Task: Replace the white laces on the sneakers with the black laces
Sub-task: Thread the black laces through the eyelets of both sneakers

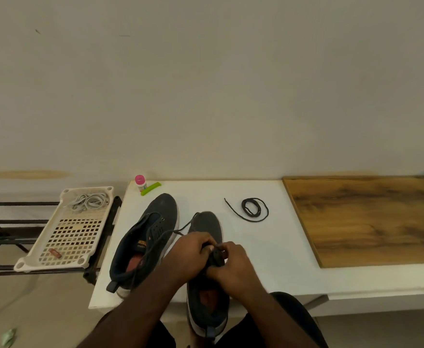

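1. Hands first: our left hand [189, 256] and right hand [232, 263] meet over the tongue area of the nearer sneaker [207, 280]. The fingers of both are curled, pinching the black lace [180, 231] and the shoe's upper where they meet.
2. We see that this nearer sneaker lies toe-away from us, its heel overhanging the front edge of the white table [268, 247], between our knees.
3. From our fingers the black lace runs up and to the left, crossing the gap to the second sneaker [145, 239] and trailing down its inner side.
4. The second sneaker sits just left of the first, angled with its toe toward the wall and its eyelets showing bare.
5. A spare black lace [252, 209] lies loosely coiled on the table, to the right of both toes and well apart from our hands.
6. The white laces [89, 202] rest bundled at the far end of a perforated plastic tray [67, 237], which sits on a dark rack left of the table.
7. Near the table's back edge stand a small pink-capped bottle [140, 183] and a green strip [150, 189], touching or nearly so.
8. A wooden board [371, 219] covers the table's right part.
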